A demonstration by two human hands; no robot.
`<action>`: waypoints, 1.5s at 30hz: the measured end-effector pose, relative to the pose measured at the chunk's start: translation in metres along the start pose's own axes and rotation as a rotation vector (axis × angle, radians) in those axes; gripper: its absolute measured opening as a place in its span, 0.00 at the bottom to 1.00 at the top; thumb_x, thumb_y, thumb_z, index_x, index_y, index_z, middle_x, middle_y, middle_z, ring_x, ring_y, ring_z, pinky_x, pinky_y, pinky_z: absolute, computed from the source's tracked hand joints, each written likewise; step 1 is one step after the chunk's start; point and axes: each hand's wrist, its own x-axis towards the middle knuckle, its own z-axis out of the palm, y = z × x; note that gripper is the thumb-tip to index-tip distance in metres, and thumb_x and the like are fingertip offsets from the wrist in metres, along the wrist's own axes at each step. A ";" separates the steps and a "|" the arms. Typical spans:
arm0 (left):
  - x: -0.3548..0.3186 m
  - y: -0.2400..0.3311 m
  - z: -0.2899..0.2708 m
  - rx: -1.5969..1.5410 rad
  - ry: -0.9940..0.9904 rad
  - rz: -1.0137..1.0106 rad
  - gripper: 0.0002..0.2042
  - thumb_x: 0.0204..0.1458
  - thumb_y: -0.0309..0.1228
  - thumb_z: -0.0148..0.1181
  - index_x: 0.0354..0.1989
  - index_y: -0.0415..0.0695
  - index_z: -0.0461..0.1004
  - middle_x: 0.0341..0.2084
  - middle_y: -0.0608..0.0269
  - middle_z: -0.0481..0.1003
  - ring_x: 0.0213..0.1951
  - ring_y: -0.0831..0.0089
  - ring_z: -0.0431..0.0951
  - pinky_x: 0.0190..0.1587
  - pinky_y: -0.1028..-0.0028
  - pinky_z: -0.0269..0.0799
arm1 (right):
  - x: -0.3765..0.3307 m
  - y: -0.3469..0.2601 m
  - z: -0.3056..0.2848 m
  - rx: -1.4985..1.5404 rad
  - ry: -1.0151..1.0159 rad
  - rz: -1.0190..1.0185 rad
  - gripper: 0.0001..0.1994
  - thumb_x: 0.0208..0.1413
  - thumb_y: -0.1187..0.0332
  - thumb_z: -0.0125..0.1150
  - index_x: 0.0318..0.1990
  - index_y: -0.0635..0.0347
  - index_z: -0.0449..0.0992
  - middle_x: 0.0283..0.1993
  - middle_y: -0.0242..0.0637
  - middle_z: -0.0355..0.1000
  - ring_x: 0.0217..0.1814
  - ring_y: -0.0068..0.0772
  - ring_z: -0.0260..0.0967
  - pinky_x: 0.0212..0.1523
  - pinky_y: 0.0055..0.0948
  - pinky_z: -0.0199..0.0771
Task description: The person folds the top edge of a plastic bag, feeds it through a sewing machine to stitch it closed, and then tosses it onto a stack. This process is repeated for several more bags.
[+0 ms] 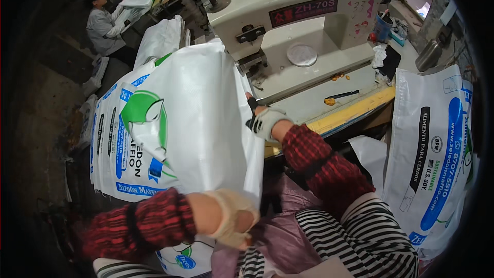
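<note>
A white woven sack (206, 98) with green and blue print lies on a stack of similar sacks, its right edge reaching the sewing machine (293, 20). At that edge, below the needle area, is my right hand (265, 121) in a pale glove with dark fingertips; its fingers are closed on the sack's edge. My left hand (234, 221), also in a pale glove, is low over my lap by the sack's near edge. Its fingers are smeared by motion and partly hidden, so their grip cannot be made out.
More printed sacks (432, 159) hang at the right. A dark slim tool (342, 94) lies on the machine table near its yellow edge (350, 116). A blue cup (382, 27) and a metal flask (428, 54) stand farther back. A co-worker (105, 25) handles sacks at the far left.
</note>
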 end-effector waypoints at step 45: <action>0.006 0.017 -0.036 0.302 0.000 -0.415 0.10 0.36 0.38 0.59 0.27 0.50 0.77 0.25 0.61 0.76 0.30 0.62 0.77 0.28 0.66 0.71 | -0.020 -0.007 -0.041 1.240 0.131 0.930 0.26 0.56 0.52 0.32 0.55 0.62 0.57 0.45 0.52 0.67 0.44 0.50 0.67 0.43 0.40 0.69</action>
